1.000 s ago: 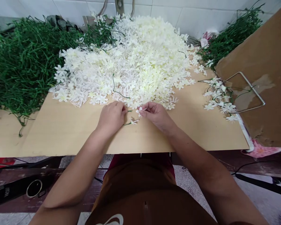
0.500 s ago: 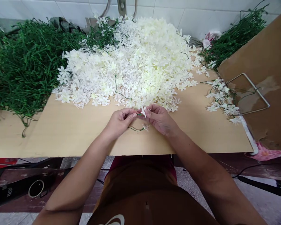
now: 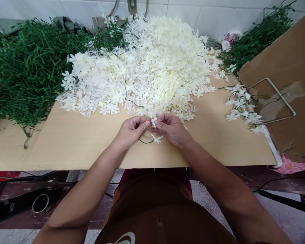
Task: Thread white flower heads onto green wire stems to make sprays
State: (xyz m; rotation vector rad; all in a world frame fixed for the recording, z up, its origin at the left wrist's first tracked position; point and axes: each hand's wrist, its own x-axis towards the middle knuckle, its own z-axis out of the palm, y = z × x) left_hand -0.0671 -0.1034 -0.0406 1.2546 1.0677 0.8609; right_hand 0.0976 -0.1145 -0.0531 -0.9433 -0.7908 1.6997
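Between thumb and fingers, my left hand [image 3: 132,131] pinches a green artificial flower stem [image 3: 145,142]. One branch of it curves out below the hand and ends in a white flower [image 3: 157,138] hanging over the board. My right hand [image 3: 173,129] is closed on a small white artificial flower [image 3: 154,122], which meets a green stem tip at my left fingertips. Whether the flower is fully seated on that tip is hidden by the fingers. Just beyond both hands lies a large heap of loose white flowers [image 3: 167,67].
A pile of green stems [image 3: 30,67] lies at the left, and more green stems [image 3: 256,40] at the back right. Flowered stems [image 3: 244,105] rest beside a metal wire frame [image 3: 282,96] against a cardboard sheet [image 3: 295,67]. The wooden board [image 3: 86,149] ends close to my body.
The white flower in my right hand has shifted slightly left, closer to my left fingertips. The hanging flower on the lower branch has turned and shows its petals more.
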